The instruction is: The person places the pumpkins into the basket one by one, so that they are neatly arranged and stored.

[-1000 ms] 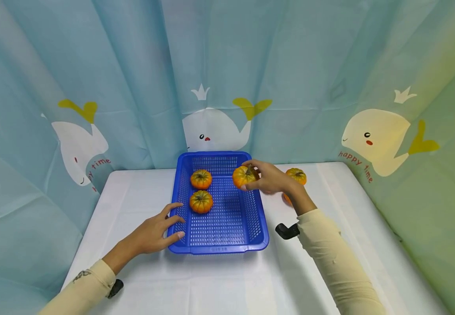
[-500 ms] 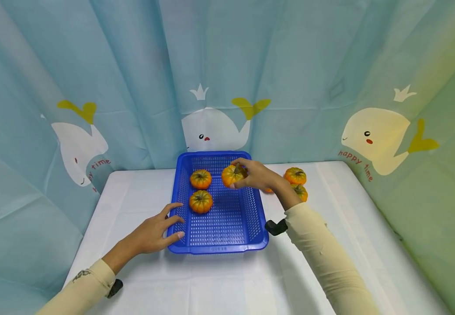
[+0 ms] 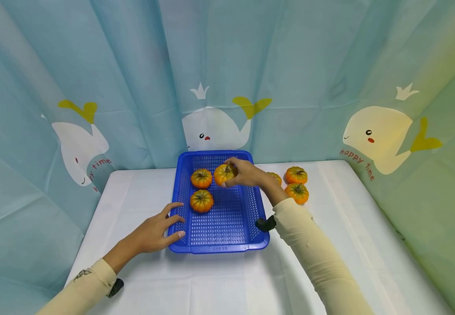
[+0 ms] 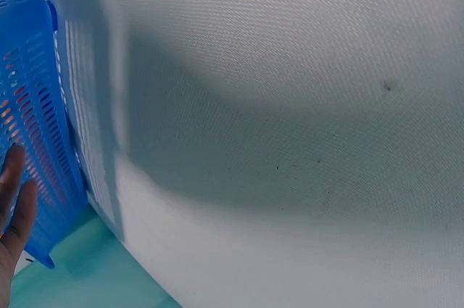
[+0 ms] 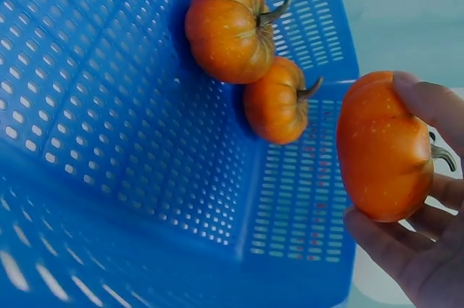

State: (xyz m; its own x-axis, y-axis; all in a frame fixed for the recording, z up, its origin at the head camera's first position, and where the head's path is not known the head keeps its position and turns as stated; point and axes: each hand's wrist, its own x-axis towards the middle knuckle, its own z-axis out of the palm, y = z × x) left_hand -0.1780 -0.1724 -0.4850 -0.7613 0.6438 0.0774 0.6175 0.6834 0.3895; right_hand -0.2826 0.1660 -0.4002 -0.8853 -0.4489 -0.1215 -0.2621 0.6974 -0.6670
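Note:
In the head view, my right hand [image 3: 247, 173] grips a small orange pumpkin [image 3: 224, 174] over the far part of the blue plastic basket [image 3: 218, 249]. The right wrist view shows thumb and fingers around the sides of this held pumpkin [image 5: 384, 147], its stem toward the palm. Two more pumpkins sit inside along the left wall: a far one [image 3: 201, 178] and a nearer one [image 3: 201, 201]. My left hand [image 3: 154, 232] rests at the basket's left rim, fingers spread and loosely bent. Only some of its fingers [image 4: 23, 214] show in the left wrist view, by the perforated wall.
Right of the basket, on the white table [image 3: 219, 284], lie two pumpkins, one farther [image 3: 296, 175] and one nearer [image 3: 297, 193]. Another pumpkin [image 3: 274, 177] is partly hidden behind my right wrist. A light blue curtain [image 3: 302, 65] with whale prints hangs behind the table.
My right hand has carried the pumpkin leftward, from the basket's right wall to beside the far-left pumpkin. Pumpkins on the right have come out from behind my arm. My left hand stays put.

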